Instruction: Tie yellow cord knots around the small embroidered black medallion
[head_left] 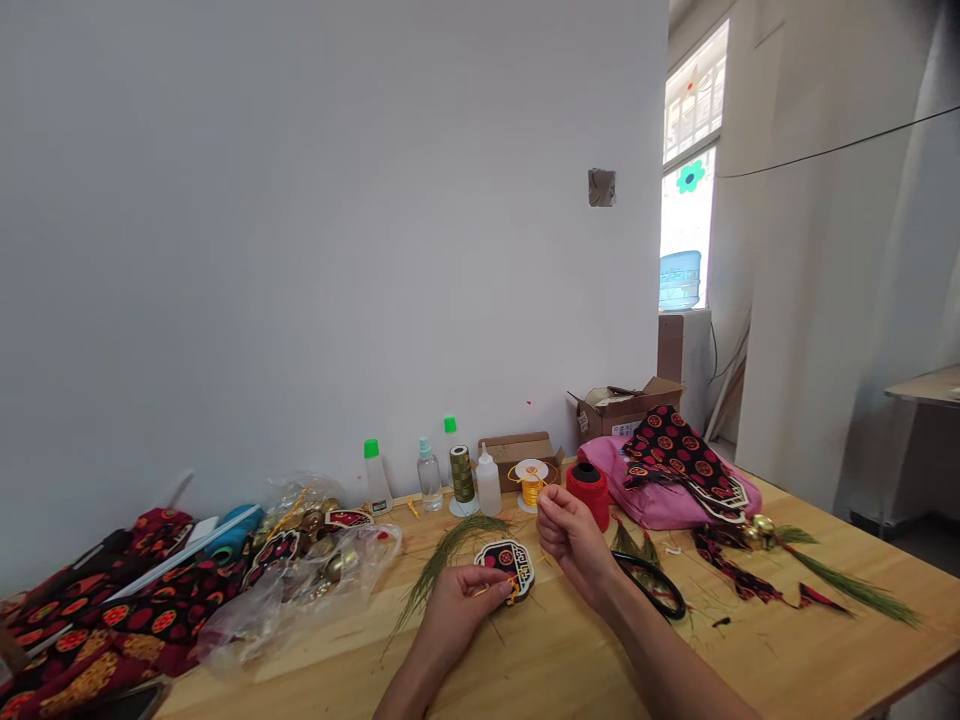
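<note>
My left hand (459, 608) pinches the lower edge of a flat fabric ornament (496, 560), black and red with a pale cut-out border. A bit of yellow cord (515, 586) shows by the thumb, at the ornament's edge. To the right and slightly higher, my right hand (574, 545) is raised above the table with its fingers pressed together; whatever they hold is too small to make out. Green grass-like strands (439, 565) lie on the tabletop left of the ornament. Behind the right hand stands a red thread cone (592, 500).
Along the wall stand a yellow cord spool (531, 492), a white squeeze bottle (488, 485), an olive thread cone (462, 475) and a spray bottle (430, 480). Patterned fabric (150, 600) and bagged bells (311, 520) lie left. Black-handled scissors (660, 590) and a pink bag (622, 490) are right.
</note>
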